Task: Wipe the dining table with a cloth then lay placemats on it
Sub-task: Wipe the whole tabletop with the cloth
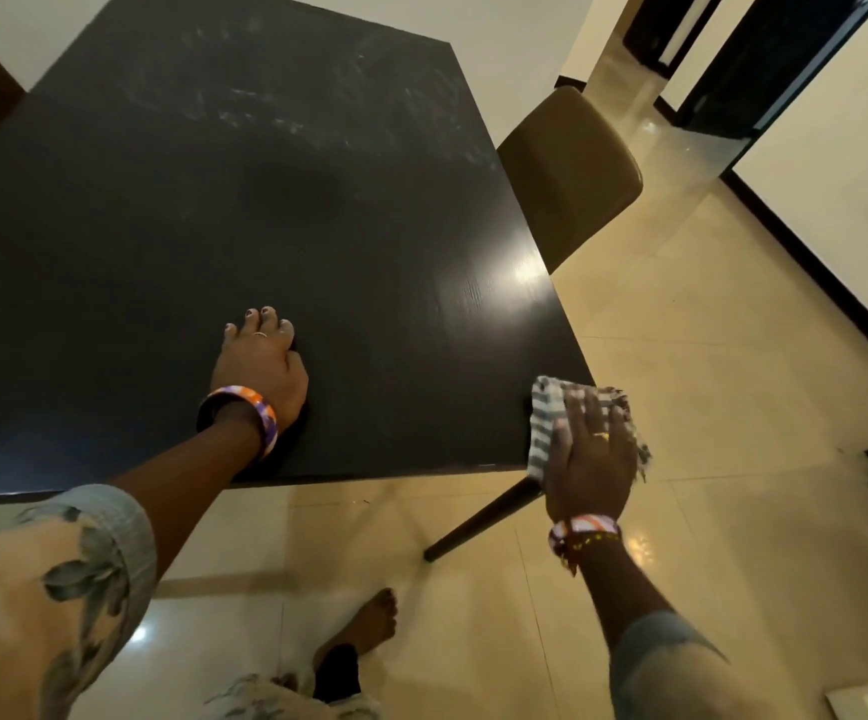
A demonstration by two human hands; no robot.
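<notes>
Right hand: we see our right hand [590, 454] laid flat on the one cloth [551, 423], fingers straight and spread, pressing it at the table's near right corner.
Cloth: one, striped grey and white, bunched under the palm; part lies on the table [265, 200], part hangs past the right edge with a frayed fringe showing beyond the fingers.
Left hand: our left hand [263, 363] rests palm down on the tabletop near the front edge, fingers straight and close together, holding nothing.
Hands apart: the two hands are well apart, the left toward the middle of the front edge, the right at the corner.
Bangles: two, one on each wrist, patterned in orange, white and purple; we see the left one [244, 413] plainly, the right one [585, 530] with a thread band beside it.
Rings: two, one on each hand.
Table: one, dark and square-cornered, with pale smears across its far half and a bright glare spot near the right edge; one leg shows under the near corner.
Chair: one brown chair [572, 174] stands just beside the table's right edge.
Floor: glossy cream tiles [707, 356]; one bare foot [369, 623] shows below the table edge.
Placemats: we see none in view.
</notes>
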